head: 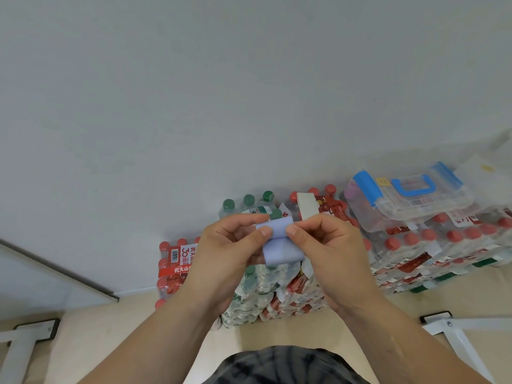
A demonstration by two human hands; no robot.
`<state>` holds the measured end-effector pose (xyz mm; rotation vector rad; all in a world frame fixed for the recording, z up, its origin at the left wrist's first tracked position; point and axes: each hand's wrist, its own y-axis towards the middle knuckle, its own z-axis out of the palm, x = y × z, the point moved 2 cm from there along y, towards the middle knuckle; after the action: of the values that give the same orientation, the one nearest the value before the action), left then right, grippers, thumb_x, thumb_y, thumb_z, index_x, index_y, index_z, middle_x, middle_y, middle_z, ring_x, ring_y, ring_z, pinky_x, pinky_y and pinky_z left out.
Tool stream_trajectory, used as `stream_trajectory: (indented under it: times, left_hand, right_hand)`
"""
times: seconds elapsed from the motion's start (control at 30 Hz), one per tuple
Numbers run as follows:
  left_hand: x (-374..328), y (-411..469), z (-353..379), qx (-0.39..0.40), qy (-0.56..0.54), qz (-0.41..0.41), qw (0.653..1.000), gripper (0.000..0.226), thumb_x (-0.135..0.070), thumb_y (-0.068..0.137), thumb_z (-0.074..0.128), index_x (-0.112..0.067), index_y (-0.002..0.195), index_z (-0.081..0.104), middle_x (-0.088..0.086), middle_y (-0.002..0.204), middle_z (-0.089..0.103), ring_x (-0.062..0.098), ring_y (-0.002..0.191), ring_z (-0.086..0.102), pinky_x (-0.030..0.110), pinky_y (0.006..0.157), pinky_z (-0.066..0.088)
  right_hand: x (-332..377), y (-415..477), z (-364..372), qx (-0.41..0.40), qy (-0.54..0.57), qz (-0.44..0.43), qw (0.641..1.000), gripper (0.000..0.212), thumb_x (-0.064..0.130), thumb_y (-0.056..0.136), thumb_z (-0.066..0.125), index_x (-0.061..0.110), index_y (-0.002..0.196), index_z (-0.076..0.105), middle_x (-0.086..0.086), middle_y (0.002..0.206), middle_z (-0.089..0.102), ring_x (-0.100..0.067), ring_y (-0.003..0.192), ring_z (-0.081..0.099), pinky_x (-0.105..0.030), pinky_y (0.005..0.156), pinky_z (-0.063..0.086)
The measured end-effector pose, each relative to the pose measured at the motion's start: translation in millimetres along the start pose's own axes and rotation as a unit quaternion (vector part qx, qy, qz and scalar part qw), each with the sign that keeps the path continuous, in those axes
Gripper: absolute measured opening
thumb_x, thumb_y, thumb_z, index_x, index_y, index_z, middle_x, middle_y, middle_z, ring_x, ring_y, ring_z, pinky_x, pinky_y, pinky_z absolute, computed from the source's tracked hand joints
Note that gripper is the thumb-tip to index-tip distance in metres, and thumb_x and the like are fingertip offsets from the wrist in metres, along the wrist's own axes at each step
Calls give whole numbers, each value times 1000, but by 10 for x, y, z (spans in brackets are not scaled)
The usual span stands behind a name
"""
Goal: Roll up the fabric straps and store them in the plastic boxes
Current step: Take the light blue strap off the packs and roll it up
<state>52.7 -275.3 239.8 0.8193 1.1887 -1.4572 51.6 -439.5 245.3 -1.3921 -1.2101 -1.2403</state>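
I hold a light blue fabric strap (279, 243) in front of me at chest height. Its upper part is curled into a small roll and a short tail hangs below. My left hand (230, 253) pinches the roll's left end between thumb and fingers. The right end is pinched by my right hand (329, 253). A clear plastic box (410, 200) with a blue handle and blue latches, its lid closed, sits to the right on stacked water packs. A cream strap (306, 207) lies on the packs just behind my hands.
Shrink-wrapped packs of water bottles (277, 289) with red and green caps are stacked against the white wall (249, 92). White metal frame legs (454, 333) stand on the pale floor at the right, and another white frame leg (22, 345) at the left.
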Motion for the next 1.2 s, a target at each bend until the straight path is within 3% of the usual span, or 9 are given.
stream_trajectory:
  times: [0.2,0.33,0.43,0.6,0.67,0.77,0.93,1.0,1.2]
  left_hand:
    - [1,5,-31,-22,43,51,998,20,2,80,78,-17,85,80,9,81,75,21,75,71,25,67,57]
    - [-11,4,-42,-1,85,70,994,20,-2,78,81,-22,79,78,27,76,66,34,69,61,35,73,56]
    - [3,29,-61,0,108,72,992,22,-2,77,82,-23,74,77,19,69,60,26,68,57,37,72,54]
    - [1,31,-56,3,108,87,990,21,-2,76,83,-22,73,76,27,80,65,34,74,63,52,80,58]
    - [-5,38,-63,10,96,94,991,15,-4,79,81,-17,73,76,24,81,68,41,78,66,48,78,58]
    - [-2,44,-80,21,79,89,993,13,-3,82,77,-13,75,77,16,80,72,31,78,68,32,77,57]
    - [24,63,-83,25,101,83,991,37,0,81,79,-30,101,77,16,89,70,41,81,64,52,82,60]
    - [37,61,-90,21,106,81,991,35,-2,81,80,-31,101,77,11,89,73,41,83,65,56,83,59]
    - [81,20,-56,2,154,102,983,26,-9,74,87,-28,86,74,8,91,70,31,84,68,45,78,60]
  right_hand:
    - [-10,-2,63,5,62,50,997,17,9,85,75,22,74,74,-3,82,77,-15,80,74,-29,73,59]
    - [-15,11,77,-3,78,75,994,12,10,84,77,15,74,72,-6,82,77,-19,82,75,-30,74,60]
    - [-12,6,89,-1,75,75,994,9,3,83,77,9,86,71,-6,89,78,-20,87,77,-28,79,61]
    - [10,1,110,-18,57,67,996,22,1,82,79,12,98,70,-2,99,77,-22,85,77,-26,74,61]
    - [5,2,119,-21,50,67,996,24,2,81,80,16,98,70,0,100,76,-24,86,76,-27,75,60]
    - [15,5,120,-28,47,66,996,30,3,79,82,21,99,69,2,100,74,-22,86,75,-28,78,61]
    - [10,4,128,-34,78,81,993,35,1,81,80,20,108,67,1,86,71,-11,77,74,-21,70,58]
    - [14,7,137,-34,103,96,989,35,6,83,79,21,112,66,0,83,75,-13,82,76,-25,76,59]
    - [21,3,131,-32,106,102,989,28,4,85,76,23,105,71,0,91,76,-17,89,75,-26,77,59]
